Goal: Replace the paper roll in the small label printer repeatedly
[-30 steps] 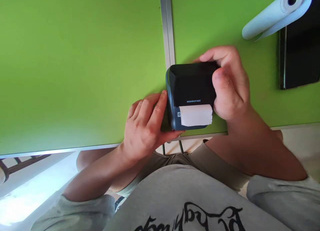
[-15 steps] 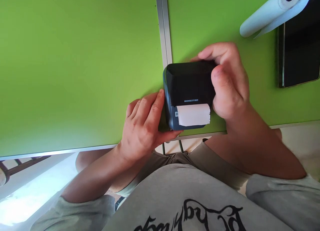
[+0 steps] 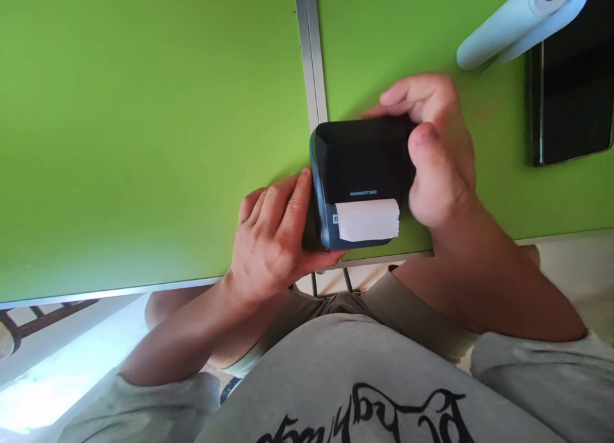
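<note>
A small black and dark blue label printer (image 3: 364, 158) marked NIIMBOT rests near the table's front edge, between my two hands. Out of its front slot comes a short strip of white paper (image 3: 368, 219) with a ragged end. My left hand (image 3: 273, 235) holds the printer's left side, fingertips against the wall and thumb along the front bottom edge. Around the right rear corner curls my right hand (image 3: 441, 152), its thumb at the right side and its fingers behind the cover. Some right fingertips are hidden by the printer.
A roll of white paper (image 3: 508, 31) lies at the upper right, partly over a black flat device (image 3: 573, 104). The green tabletop (image 3: 144, 142) has a metal seam (image 3: 309, 53) running back from the printer. My lap is just below the front edge.
The view has shifted slightly, moving table and printer a little left in the picture. My right thumb has drawn back slightly to the right against the printer. Both hands remain on it.
</note>
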Tool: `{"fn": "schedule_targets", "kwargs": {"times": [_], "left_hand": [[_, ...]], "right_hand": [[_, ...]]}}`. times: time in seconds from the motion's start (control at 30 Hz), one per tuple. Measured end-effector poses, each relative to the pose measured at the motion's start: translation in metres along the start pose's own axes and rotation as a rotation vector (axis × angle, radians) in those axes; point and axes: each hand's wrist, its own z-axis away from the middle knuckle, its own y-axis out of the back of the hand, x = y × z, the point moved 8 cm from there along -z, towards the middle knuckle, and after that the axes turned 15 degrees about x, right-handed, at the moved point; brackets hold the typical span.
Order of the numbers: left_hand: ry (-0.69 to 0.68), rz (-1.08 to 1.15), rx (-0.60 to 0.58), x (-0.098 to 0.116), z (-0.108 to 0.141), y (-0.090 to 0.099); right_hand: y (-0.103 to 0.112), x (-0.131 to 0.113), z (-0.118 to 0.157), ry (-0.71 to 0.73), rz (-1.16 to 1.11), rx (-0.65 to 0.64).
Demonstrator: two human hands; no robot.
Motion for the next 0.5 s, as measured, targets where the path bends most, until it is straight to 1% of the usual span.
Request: {"fn": "schedule_targets", "kwargs": {"times": [0.1, 0.2, 0.3, 0.4, 0.43, 0.5], "left_hand": [[0.044, 0.032, 0.000, -0.003, 0.000, 0.000], [0.158, 0.133, -0.029, -0.013, 0.001, -0.001], [0.342, 0.377, -0.042, -0.025, 0.001, -0.002], [0.596, 0.635, 0.026, -0.040, 0.001, -0.001], [0.650, 0.691, 0.058, -0.044, 0.000, -0.001], [0.700, 0.758, 0.103, -0.048, -0.002, 0.001]], "right_hand": [[-0.001, -0.001, 0.001, 0.005, 0.017, -0.035], [-0.001, -0.001, 0.000, 0.013, -0.001, -0.037], [-0.001, -0.001, 0.000, 0.022, -0.018, -0.036], [-0.001, -0.001, 0.000, 0.026, -0.018, -0.037], [-0.001, -0.001, 0.000, 0.024, -0.018, -0.040], [-0.001, -0.001, 0.000, 0.021, -0.019, -0.042]]}}
